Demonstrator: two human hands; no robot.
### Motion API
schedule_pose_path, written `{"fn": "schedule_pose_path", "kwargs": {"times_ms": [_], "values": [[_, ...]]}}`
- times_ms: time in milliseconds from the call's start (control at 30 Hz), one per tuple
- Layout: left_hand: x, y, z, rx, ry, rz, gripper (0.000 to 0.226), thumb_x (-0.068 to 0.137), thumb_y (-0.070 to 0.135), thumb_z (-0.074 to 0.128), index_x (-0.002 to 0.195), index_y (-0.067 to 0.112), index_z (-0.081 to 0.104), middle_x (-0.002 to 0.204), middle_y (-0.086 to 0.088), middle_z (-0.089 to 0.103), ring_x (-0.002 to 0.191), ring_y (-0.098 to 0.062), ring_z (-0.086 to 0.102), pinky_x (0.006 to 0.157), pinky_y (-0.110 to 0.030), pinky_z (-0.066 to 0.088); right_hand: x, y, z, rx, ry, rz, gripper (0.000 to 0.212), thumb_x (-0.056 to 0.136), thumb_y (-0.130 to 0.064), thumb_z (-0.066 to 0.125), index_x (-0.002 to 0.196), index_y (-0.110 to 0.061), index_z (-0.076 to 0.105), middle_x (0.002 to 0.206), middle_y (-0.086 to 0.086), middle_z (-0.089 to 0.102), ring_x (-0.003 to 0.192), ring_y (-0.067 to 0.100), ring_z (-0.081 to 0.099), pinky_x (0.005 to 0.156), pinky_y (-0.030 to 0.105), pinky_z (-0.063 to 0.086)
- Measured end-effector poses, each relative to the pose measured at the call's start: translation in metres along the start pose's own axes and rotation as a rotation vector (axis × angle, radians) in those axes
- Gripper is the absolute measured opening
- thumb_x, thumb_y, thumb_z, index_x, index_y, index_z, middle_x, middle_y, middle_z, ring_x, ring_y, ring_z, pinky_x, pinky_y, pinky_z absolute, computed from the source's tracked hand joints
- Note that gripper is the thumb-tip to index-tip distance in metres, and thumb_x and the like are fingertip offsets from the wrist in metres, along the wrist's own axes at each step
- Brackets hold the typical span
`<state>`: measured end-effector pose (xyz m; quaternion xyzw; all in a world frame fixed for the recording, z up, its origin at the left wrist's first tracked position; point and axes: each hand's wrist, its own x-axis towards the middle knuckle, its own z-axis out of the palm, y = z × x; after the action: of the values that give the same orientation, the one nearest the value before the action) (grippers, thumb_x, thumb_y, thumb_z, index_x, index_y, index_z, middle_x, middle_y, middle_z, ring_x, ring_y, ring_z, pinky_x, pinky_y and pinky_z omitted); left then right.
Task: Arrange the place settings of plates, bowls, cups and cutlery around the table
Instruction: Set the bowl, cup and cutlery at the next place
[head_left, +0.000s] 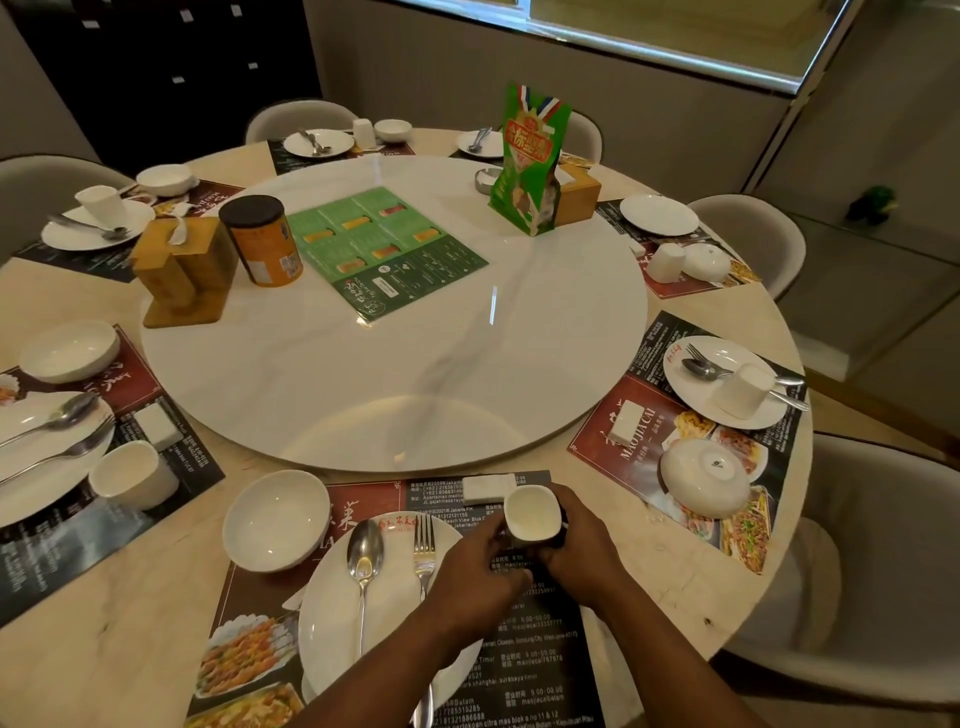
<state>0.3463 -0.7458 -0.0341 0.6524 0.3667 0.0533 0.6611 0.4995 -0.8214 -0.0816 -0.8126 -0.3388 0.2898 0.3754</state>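
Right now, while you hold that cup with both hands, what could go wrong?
1. The left hand reaches across the plate, with its forearm right over the fork. Pulling the arm back low could knock the fork crooked or off the plate.
2. The cup, gripped by the left hand and the right hand, is very near the white packet. Setting it down carelessly might bump the packet.
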Motion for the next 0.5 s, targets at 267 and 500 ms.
{"fn": "schedule_pose_path", "kwargs": {"times_ms": [267,500], "values": [[-0.001,0.0,-0.001,-0.014,-0.007,-0.007,0.077,0.069,0.015,0.069,0.137,0.045,0.046,0.127,0.018,0.062,0.12,-0.003,0.057,0.103,-0.04,0.05,-0.002,-0.006,0.0,0.008,0.007,0.002,0.062,0.075,-0.016,0.083,0.117,-0.043,0.047,0.11,-0.022,0.056,0.105,0.005,0.053,0.084,0.017,0.04],[-0.001,-0.002,-0.009,0.047,0.025,0.006,0.061,0.08,0.009,0.069,0.117,0.05,0.045,0.113,0.028,0.058,0.107,0.007,0.057,0.085,-0.017,0.051,-0.003,-0.014,-0.012,-0.027,-0.082,-0.051,0.076,0.066,-0.027,0.087,0.12,-0.051,0.04,0.119,-0.022,0.054,0.11,0.002,0.055,0.086,0.014,0.044]]}}
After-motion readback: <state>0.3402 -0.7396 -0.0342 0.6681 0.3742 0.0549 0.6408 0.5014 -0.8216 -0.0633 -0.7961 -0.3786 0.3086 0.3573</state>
